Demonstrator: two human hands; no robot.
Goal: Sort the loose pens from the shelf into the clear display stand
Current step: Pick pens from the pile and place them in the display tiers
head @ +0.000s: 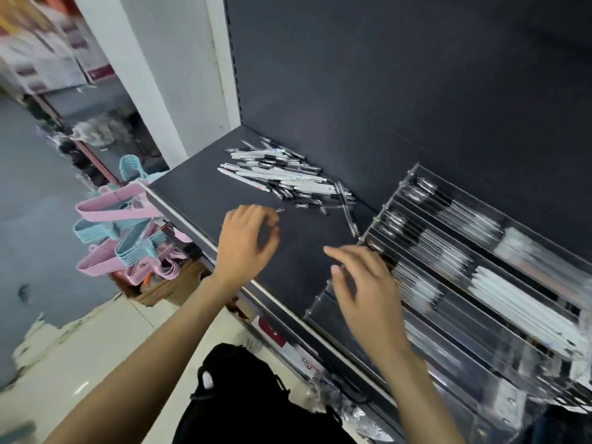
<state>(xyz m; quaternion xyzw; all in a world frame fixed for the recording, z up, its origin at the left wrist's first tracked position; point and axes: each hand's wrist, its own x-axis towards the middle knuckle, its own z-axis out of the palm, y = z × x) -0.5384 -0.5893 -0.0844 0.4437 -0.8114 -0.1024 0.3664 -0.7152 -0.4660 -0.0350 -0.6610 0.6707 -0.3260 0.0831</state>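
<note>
A pile of loose white and black pens (288, 177) lies on the dark shelf (198, 190) near its back wall. The clear display stand (464, 251) sits to the right, its tilted slots holding rows of pens. My left hand (246, 241) hovers over the shelf just in front of the pile, fingers loosely curled. A short pen tip (280, 210) shows at its index fingertip; I cannot tell whether it is held. My right hand (362, 290) is spread over the stand's left front corner, with nothing visible in it.
Pink and blue plastic hangers (125, 232) hang off the shelf's left end. A metal rail (288, 312) edges the shelf front. A black bag (243, 395) lies on the pale floor below. A white pillar (150, 75) stands at the back left.
</note>
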